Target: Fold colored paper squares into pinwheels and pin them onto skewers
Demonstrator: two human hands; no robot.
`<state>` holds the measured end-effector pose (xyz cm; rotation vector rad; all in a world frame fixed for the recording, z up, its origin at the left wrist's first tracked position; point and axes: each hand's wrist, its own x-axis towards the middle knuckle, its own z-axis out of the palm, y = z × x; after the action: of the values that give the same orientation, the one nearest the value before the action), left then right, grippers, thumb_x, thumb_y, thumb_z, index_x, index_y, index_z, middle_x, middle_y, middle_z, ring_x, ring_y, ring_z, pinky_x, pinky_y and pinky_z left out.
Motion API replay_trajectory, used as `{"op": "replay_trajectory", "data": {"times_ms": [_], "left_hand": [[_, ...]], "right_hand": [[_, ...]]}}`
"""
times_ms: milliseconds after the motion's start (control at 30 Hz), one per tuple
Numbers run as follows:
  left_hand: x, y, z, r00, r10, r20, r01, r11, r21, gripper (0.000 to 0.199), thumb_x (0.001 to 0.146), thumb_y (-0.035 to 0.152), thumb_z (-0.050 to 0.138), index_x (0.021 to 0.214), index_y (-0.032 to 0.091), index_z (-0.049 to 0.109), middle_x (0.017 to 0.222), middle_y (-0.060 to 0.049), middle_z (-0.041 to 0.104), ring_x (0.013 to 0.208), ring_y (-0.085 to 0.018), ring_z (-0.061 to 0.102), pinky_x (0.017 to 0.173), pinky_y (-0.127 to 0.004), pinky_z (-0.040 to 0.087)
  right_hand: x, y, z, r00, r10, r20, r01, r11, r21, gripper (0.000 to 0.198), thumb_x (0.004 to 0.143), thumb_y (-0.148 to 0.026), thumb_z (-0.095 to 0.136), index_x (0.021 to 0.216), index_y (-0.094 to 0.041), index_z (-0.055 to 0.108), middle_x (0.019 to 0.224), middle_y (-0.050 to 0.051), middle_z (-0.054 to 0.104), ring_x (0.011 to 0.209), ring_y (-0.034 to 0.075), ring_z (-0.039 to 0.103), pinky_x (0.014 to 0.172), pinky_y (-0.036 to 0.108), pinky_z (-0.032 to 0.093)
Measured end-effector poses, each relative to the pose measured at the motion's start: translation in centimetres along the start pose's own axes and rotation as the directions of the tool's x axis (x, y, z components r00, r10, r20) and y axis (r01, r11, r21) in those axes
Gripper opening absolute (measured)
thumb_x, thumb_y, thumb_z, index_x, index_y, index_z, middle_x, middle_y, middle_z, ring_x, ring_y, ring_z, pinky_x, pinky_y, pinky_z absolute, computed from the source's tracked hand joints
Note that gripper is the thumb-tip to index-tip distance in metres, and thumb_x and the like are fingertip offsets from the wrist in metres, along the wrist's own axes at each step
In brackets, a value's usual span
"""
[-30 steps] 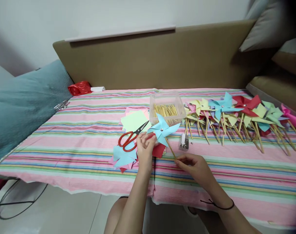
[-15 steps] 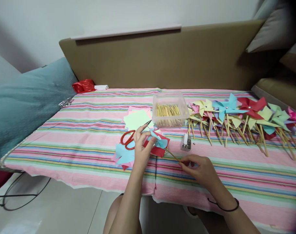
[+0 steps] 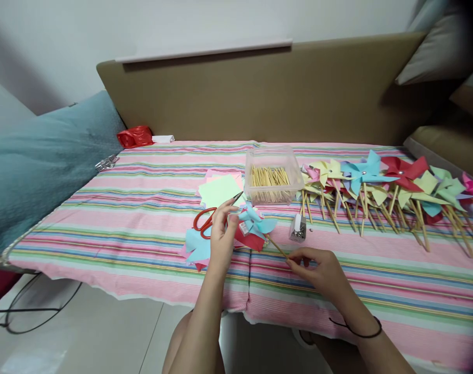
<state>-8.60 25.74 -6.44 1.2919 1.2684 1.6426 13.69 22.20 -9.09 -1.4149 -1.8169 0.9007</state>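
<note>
A light blue paper pinwheel [image 3: 255, 222] tilts on its thin wooden stick, whose lower end my right hand [image 3: 316, 267] pinches between thumb and fingers. Just left of the blades is my left hand [image 3: 223, 234], its thumb and forefinger apart and nothing visible between them. Red-handled scissors [image 3: 200, 222] lie under that hand, with the dark tip showing past my fingers. Beneath the pinwheel is red paper [image 3: 250, 241]. Blue paper pieces [image 3: 197, 245] lie left of my wrist. A small clear box of pins [image 3: 298, 228] stands beyond my right hand.
A clear plastic tub [image 3: 273, 192] holds many wooden sticks. Beside it lies a stack of coloured paper sheets [image 3: 221, 189]. Finished pinwheels [image 3: 371, 174] are heaped on the right. A striped cloth [image 3: 143, 249] covers the seat, with a red plastic bag [image 3: 135, 137] at the back left.
My left hand has let go of the pinwheel's blades and drawn slightly left. The blades have turned and spread out. My right hand stays on the stick.
</note>
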Motion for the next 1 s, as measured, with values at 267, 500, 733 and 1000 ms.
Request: {"op": "replay_trajectory", "data": {"times_ms": [267, 500, 733, 1000], "left_hand": [[0.01, -0.75, 0.0, 0.999, 0.039, 0.016, -0.038, 0.999, -0.024, 0.027, 0.081, 0.027, 0.063, 0.107, 0.023, 0.063, 0.12, -0.009, 0.06, 0.111, -0.022, 0.057, 0.095, -0.037, 0.045], [-0.06, -0.27, -0.22, 0.963, 0.256, 0.088, -0.27, 0.933, 0.239, 0.027, 0.079, 0.013, 0.057, 0.099, 0.026, 0.069, 0.109, -0.007, 0.064, 0.108, -0.022, 0.058, 0.093, -0.038, 0.046], [-0.13, 0.04, -0.36, 0.974, 0.227, -0.017, -0.219, 0.955, 0.202, 0.021, 0.074, 0.011, 0.062, 0.082, 0.026, 0.074, 0.093, -0.004, 0.069, 0.09, -0.02, 0.064, 0.085, -0.036, 0.05], [-0.05, -0.26, -0.34, 0.972, 0.232, -0.032, -0.221, 0.956, 0.194, 0.019, 0.076, 0.015, 0.065, 0.085, 0.028, 0.076, 0.093, -0.004, 0.07, 0.091, -0.019, 0.064, 0.086, -0.036, 0.049]], "right_hand": [[0.11, 0.15, 0.12, 0.979, 0.136, 0.15, -0.159, 0.976, 0.151, 0.021, 0.073, -0.037, 0.063, 0.073, -0.018, 0.073, 0.068, 0.005, 0.071, 0.062, 0.018, 0.059, 0.056, 0.027, 0.045], [-0.04, -0.31, 0.18, 0.975, 0.112, 0.194, -0.14, 0.981, 0.136, 0.022, 0.074, -0.036, 0.062, 0.068, -0.017, 0.072, 0.063, 0.004, 0.068, 0.057, 0.016, 0.057, 0.052, 0.026, 0.043], [-0.1, -0.19, 0.3, 0.975, 0.089, 0.202, -0.116, 0.985, 0.127, 0.02, 0.075, -0.035, 0.062, 0.068, -0.018, 0.072, 0.063, 0.004, 0.067, 0.056, 0.016, 0.056, 0.05, 0.025, 0.042], [0.01, -0.4, 0.06, 0.979, 0.089, 0.182, -0.114, 0.985, 0.128, 0.02, 0.075, -0.033, 0.062, 0.068, -0.018, 0.072, 0.063, 0.004, 0.067, 0.057, 0.016, 0.056, 0.051, 0.025, 0.042]]}}
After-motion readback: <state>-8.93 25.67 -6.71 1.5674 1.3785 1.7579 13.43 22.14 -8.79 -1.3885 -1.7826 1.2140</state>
